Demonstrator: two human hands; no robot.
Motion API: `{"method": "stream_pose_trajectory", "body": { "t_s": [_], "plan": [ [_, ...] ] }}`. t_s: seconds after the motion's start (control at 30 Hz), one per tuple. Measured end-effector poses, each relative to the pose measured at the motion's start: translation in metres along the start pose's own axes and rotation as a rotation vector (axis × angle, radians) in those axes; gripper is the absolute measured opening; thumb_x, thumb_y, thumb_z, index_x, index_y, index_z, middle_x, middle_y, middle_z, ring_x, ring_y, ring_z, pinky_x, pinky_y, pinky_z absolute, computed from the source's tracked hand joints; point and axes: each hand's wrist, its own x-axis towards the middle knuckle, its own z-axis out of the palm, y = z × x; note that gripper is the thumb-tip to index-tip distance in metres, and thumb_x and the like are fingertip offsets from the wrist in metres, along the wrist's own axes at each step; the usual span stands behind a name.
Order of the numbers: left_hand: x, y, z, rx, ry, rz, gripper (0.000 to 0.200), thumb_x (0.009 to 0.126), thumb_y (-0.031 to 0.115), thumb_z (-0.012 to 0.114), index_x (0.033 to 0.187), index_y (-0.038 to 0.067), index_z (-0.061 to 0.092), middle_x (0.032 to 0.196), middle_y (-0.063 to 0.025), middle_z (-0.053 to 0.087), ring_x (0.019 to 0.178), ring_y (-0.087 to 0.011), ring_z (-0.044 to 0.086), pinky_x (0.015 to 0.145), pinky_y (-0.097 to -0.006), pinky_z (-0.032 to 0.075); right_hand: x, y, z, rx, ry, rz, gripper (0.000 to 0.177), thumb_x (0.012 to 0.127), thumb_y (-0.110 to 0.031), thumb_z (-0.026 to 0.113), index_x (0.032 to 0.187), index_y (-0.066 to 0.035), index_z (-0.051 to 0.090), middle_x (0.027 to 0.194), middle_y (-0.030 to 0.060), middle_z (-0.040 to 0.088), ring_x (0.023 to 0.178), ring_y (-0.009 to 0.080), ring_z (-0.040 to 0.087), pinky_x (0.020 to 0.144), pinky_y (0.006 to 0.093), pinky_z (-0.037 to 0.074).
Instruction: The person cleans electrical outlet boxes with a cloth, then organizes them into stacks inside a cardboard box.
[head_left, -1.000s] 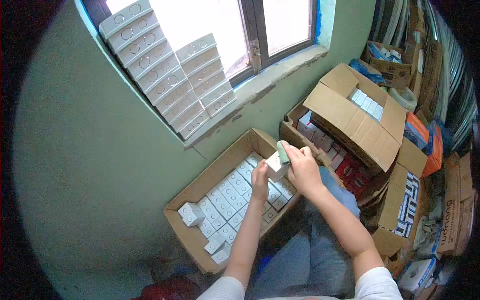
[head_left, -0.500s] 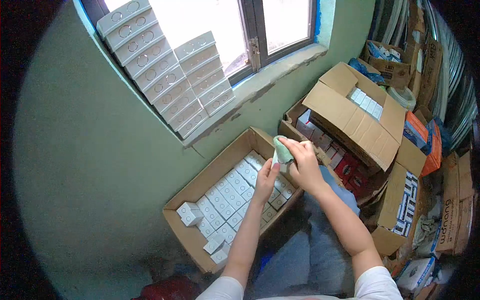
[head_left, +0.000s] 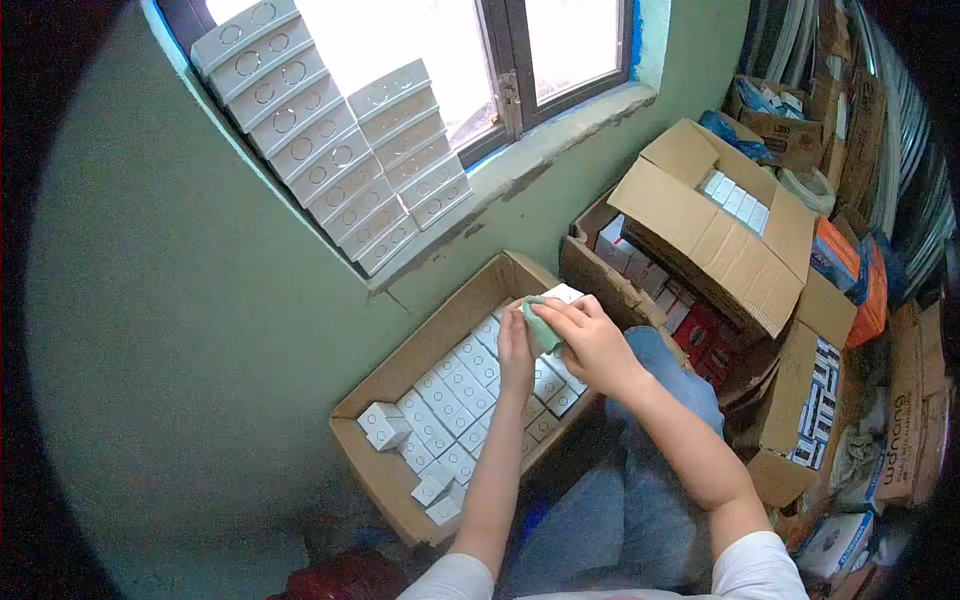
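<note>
Both my hands meet over the far part of an open cardboard carton. My right hand presses a folded green cloth against a small white box. My left hand is closed around the near side of that box, mostly hidden by the cloth and fingers. Below them, rows of white boxes with round ring marks fill much of the carton. One white box sits tilted on top at the carton's left side.
White ringed strips stand stacked in two columns on the window sill. At my right are an open carton with white boxes, a carton of blue-and-white packs and orange packages. My knee borders the carton.
My hands have moved slightly left and down, with the cloth now lower across the box. The held box has turned, its white end showing beyond my right fingers.
</note>
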Motion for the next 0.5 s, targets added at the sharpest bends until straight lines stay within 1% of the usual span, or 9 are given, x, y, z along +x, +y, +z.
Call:
{"method": "stream_pose_trajectory", "body": {
  "t_s": [0.07,0.1,0.17,0.2,0.27,0.3,0.37,0.47,0.5],
  "plan": [
    [-0.001,0.009,0.007,0.043,-0.023,-0.002,0.035,0.102,0.042,0.047,0.105,0.008,0.056,0.091,0.0009,0.057,0.082,-0.0079,0.053,0.073,-0.0238,0.043,-0.001,0.003,-0.001,-0.059,-0.024,-0.005,0.061,0.066,0.005,0.059,0.125,-0.01,0.059,0.127,0.0059,0.06,0.092,0.0308,0.053,0.087,0.0386,0.051],
    [0.0,0.006,0.002,0.008,-0.04,-0.022,0.034,0.102,0.04,0.048,0.104,0.008,0.057,0.091,0.0006,0.057,0.082,-0.0081,0.053,0.073,-0.0241,0.043,-0.001,0.006,-0.003,-0.09,-0.037,-0.008,0.061,0.066,0.005,0.06,0.125,-0.01,0.059,0.126,0.0057,0.06,0.091,0.0305,0.053,0.086,0.0389,0.051],
    [0.004,-0.005,-0.015,-0.064,-0.073,-0.059,0.033,0.101,0.038,0.049,0.102,0.006,0.058,0.09,0.0,0.058,0.082,-0.0086,0.053,0.073,-0.0245,0.043,-0.003,0.01,-0.002,-0.201,-0.057,0.09,0.06,0.066,0.0,0.065,0.125,-0.011,0.059,0.126,0.0042,0.061,0.094,0.0302,0.055,0.084,0.038,0.051],
    [0.003,-0.007,-0.014,-0.079,-0.04,-0.046,0.032,0.101,0.037,0.05,0.1,0.006,0.059,0.089,0.0,0.058,0.081,-0.0088,0.053,0.072,-0.0248,0.043,-0.004,0.012,-0.002,-0.255,-0.066,0.14,0.06,0.066,-0.002,0.068,0.124,-0.011,0.059,0.126,0.0035,0.061,0.095,0.03,0.056,0.083,0.0375,0.051],
    [0.001,-0.012,-0.013,-0.107,0.027,-0.023,0.032,0.1,0.035,0.05,0.095,0.005,0.061,0.087,0.0001,0.058,0.079,-0.0092,0.053,0.07,-0.0255,0.043,-0.005,0.017,-0.003,-0.299,-0.038,0.137,0.057,0.067,-0.004,0.068,0.123,-0.011,0.06,0.126,0.0031,0.061,0.095,0.0293,0.056,0.082,0.0373,0.051],
    [0.0,-0.012,-0.01,-0.072,0.07,-0.036,0.032,0.099,0.034,0.051,0.092,0.005,0.061,0.087,-0.0002,0.059,0.079,-0.0092,0.053,0.069,-0.0254,0.043,-0.006,0.018,-0.003,-0.322,-0.024,0.136,0.056,0.067,-0.004,0.068,0.122,-0.012,0.06,0.126,0.0028,0.061,0.095,0.029,0.056,0.081,0.0373,0.051],
    [-0.002,-0.011,-0.005,-0.003,0.157,-0.058,0.033,0.097,0.033,0.051,0.086,0.004,0.062,0.087,-0.0009,0.059,0.078,-0.0093,0.054,0.067,-0.0252,0.043,-0.008,0.018,0.006,-0.271,-0.029,0.018,0.053,0.069,-0.005,0.067,0.12,-0.012,0.062,0.127,0.002,0.061,0.094,0.0282,0.057,0.081,0.0375,0.052],
    [-0.002,0.0,0.003,0.018,0.316,-0.075,0.037,0.096,0.035,0.05,0.082,0.003,0.062,0.083,-0.002,0.061,0.074,-0.0104,0.055,0.064,-0.0252,0.043,-0.006,0.002,0.01,-0.23,-0.053,-0.127,0.046,0.071,-0.005,0.064,0.117,-0.013,0.064,0.128,-0.0013,0.061,0.092,0.0255,0.057,0.078,0.0363,0.051],
    [-0.002,-0.001,-0.001,0.021,0.331,-0.038,0.04,0.096,0.037,0.049,0.082,0.002,0.063,0.08,-0.0024,0.061,0.072,-0.0107,0.056,0.063,-0.0256,0.043,-0.006,-0.002,0.009,-0.233,-0.073,-0.158,0.045,0.072,-0.005,0.063,0.116,-0.013,0.064,0.128,-0.002,0.061,0.092,0.0249,0.057,0.077,0.0358,0.051]
  ]
}}
